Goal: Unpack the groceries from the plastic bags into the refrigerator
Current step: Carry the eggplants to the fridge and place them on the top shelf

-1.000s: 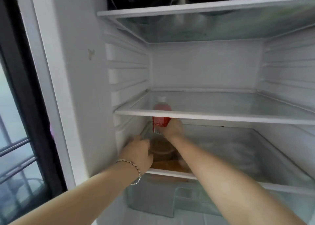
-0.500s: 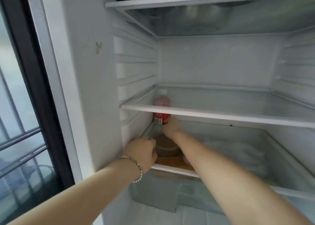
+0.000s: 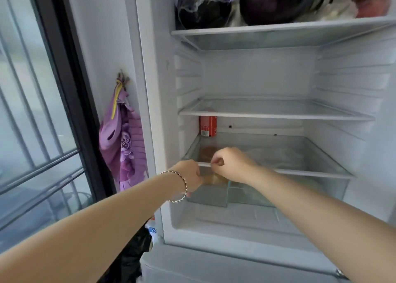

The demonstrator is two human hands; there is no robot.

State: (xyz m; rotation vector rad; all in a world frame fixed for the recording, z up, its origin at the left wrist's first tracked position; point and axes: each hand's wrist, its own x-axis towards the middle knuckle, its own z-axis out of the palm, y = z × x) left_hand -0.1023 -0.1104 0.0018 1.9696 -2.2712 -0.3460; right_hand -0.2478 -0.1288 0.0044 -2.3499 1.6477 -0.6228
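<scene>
A bottle with a red label [image 3: 208,125] stands upright at the back left of the refrigerator's lower glass shelf [image 3: 300,172], its top hidden behind the shelf above. My right hand [image 3: 231,162] is a closed fist at that shelf's front rim, well in front of the bottle and holding nothing. My left hand [image 3: 189,175], with a bracelet on the wrist, is curled at the left end of the rim; its fingers are hidden. A brown container [image 3: 209,152] shows dimly through the glass between my hands.
The middle shelf [image 3: 278,116] is bare. Two dark aubergines [image 3: 276,2] lie on the top shelf [image 3: 278,28]. A clear drawer [image 3: 278,193] sits under the lower shelf. A purple cloth [image 3: 124,137] hangs left of the fridge, above a black bag [image 3: 130,259].
My right hand has let go of the red-labelled bottle and drawn back to the shelf's front rim. The camera has pulled back and tilted up, showing the top shelf.
</scene>
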